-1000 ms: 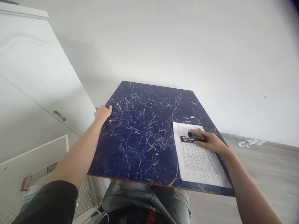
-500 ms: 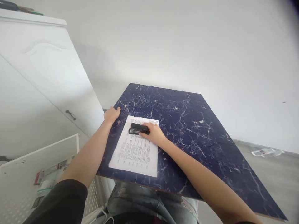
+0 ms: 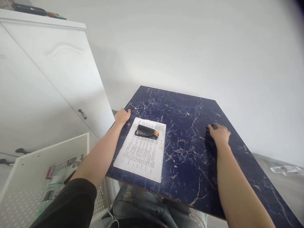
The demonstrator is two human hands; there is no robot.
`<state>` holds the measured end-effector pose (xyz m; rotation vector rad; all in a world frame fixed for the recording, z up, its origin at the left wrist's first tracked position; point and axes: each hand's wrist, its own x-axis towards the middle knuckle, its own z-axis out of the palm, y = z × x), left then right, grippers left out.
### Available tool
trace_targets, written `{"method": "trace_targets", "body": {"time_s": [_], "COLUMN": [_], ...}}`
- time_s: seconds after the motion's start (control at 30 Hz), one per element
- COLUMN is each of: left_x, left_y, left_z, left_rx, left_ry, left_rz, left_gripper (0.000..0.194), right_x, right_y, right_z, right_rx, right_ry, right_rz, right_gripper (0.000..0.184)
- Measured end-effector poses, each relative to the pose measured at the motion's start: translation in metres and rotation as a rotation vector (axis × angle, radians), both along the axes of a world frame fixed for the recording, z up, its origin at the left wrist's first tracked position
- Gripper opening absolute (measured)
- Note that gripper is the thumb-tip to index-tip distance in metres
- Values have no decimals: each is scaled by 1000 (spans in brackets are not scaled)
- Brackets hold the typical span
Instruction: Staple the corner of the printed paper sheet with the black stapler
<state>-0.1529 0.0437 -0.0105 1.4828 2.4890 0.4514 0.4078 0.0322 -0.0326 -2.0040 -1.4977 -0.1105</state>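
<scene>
A dark blue marbled board (image 3: 185, 152) lies across my lap. On its left part rests a printed sheet of paper (image 3: 142, 152), and a black stapler (image 3: 146, 131) with an orange end lies on the sheet's top. My left hand (image 3: 122, 116) grips the board's left edge, fingers curled over it. My right hand (image 3: 219, 134) lies flat on the board's right part, fingers stretched out, holding nothing and well apart from the stapler.
A white cabinet (image 3: 54, 82) with dark handles stands at the left. Below it is a white perforated box (image 3: 35, 177) with colourful packets inside. A white wall rises behind the board. A crumpled clear plastic bottle (image 3: 285, 169) lies on the grey floor at right.
My right hand slid the sheet and stapler from the board's right side to its left, then let go and moved back to the right part of the board. The left hand stayed on the edge.
</scene>
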Motion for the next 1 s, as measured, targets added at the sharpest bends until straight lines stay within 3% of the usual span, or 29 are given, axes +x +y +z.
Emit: {"method": "trace_targets", "body": {"time_s": [0.07,0.13,0.3,0.4,0.53,0.6,0.73,0.87,1.0], "left_x": [0,0,1,1,1,2,2,2,1], "left_y": [-1,-1,-1,-1,-2,-3,-3,0,1], "left_z": [0,-1,-3,-3,-1,0,1,-1,-2], "left_rx": [5,10,22,27,27,27,21,14,17], "left_ry": [0,-2,-11,-18,-18,-15,-12,-7,-6], "left_rz": [2,4,4,2,-1,-1,1,10,14], "left_gripper": [68,68,67,66,66,66,66,65,66], "right_x": [18,17,-23,-73,-177,-233,-319,-355,-347], "right_y": [3,3,2,4,11,19,39,55,54], "right_z": [-12,-18,-12,-3,8,11,11,9,18], "right_rx": [-52,-54,-79,-29,35,-11,-91,-131,-167], "right_ry": [-7,-15,12,135,323,363,340,306,293], "right_rz": [-7,19,33,200,553,730,891,966,1013], "right_gripper": [36,34,34,34,31,28,23,21,26]}}
